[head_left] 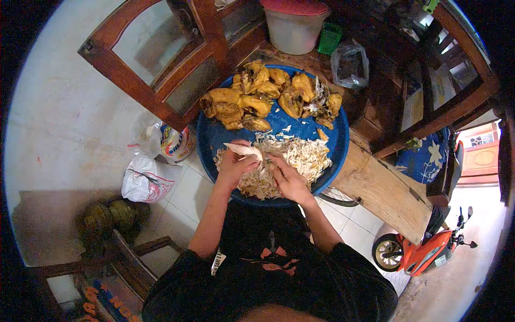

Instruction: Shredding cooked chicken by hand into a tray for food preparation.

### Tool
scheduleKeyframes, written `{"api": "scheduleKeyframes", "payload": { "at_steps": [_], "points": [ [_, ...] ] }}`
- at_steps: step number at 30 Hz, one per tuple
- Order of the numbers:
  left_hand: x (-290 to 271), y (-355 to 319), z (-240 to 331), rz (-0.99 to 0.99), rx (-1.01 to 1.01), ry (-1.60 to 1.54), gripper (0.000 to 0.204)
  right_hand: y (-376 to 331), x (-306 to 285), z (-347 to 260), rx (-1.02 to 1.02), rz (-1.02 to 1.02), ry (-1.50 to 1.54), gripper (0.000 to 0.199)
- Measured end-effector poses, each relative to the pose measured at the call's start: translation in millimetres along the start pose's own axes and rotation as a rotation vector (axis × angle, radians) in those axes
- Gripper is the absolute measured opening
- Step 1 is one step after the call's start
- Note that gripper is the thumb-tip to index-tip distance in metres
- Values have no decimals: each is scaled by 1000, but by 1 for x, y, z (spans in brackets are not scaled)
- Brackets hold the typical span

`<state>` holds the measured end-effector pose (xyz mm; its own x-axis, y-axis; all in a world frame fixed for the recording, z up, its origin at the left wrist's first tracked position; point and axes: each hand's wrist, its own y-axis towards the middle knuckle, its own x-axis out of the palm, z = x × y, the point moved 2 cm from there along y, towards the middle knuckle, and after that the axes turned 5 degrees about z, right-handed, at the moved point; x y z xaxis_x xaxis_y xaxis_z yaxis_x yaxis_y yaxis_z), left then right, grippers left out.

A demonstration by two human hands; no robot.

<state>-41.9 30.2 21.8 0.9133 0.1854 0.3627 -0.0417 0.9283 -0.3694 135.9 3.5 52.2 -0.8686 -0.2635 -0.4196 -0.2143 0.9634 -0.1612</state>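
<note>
My left hand [236, 165] is closed around a pale piece of chicken meat [245, 151], whose flat end sticks out above the fingers. Close beside it, my right hand [287, 178] has its fingers bent together at the right end of that piece; whether a shred is between them is too small to make out. Both hands are over a heap of shredded chicken [303, 156] in the near half of a round blue tray [208, 140]. Several yellow-brown cooked chicken pieces [225, 104] lie along the tray's far side.
Behind the tray stand a white bucket [295, 29] with a red lid, a green basket [329, 38] and a clear plastic bag [350, 67]. Open wooden cabinet doors [188, 64] flank it. A wooden board [386, 188] extends right, near an orange motorbike [429, 252]. White sacks [149, 178] sit left.
</note>
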Motion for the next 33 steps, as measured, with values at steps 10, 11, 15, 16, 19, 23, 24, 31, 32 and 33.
{"api": "scheduleKeyframes", "payload": {
  "at_steps": [10, 11, 15, 16, 19, 23, 24, 31, 32, 33],
  "points": [
    [6, 20, -24, -81, 385, 569, 22, 3, -5, -3, 124, -92, -55, 32],
    [8, 24, -25, -96, 383, 606, 22, 8, -3, 13, 25, -21, -50, 34],
    [8, 45, -21, -172, 399, 908, 21, 17, -3, 51, -14, 23, 2, 38],
    [11, 51, -18, -197, 409, 1026, 21, 21, -3, 54, -11, 30, 0, 38],
    [21, 52, -11, -231, 478, 968, 20, 31, 3, 53, 10, -60, 98, 40],
    [20, 54, -6, -247, 407, 952, 19, 29, 1, 31, 259, -90, 275, 39],
    [15, 53, -7, -262, 430, 892, 19, 29, 2, 23, 248, -93, 223, 38],
    [9, 32, -7, -243, 421, 685, 18, 32, -6, 18, 97, 23, 11, 35],
    [8, 28, -8, -195, 451, 666, 18, 29, -12, 6, 216, -25, 49, 35],
    [8, 26, -8, -146, 480, 647, 17, 28, -14, 2, 335, -74, 87, 35]
  ]
}}
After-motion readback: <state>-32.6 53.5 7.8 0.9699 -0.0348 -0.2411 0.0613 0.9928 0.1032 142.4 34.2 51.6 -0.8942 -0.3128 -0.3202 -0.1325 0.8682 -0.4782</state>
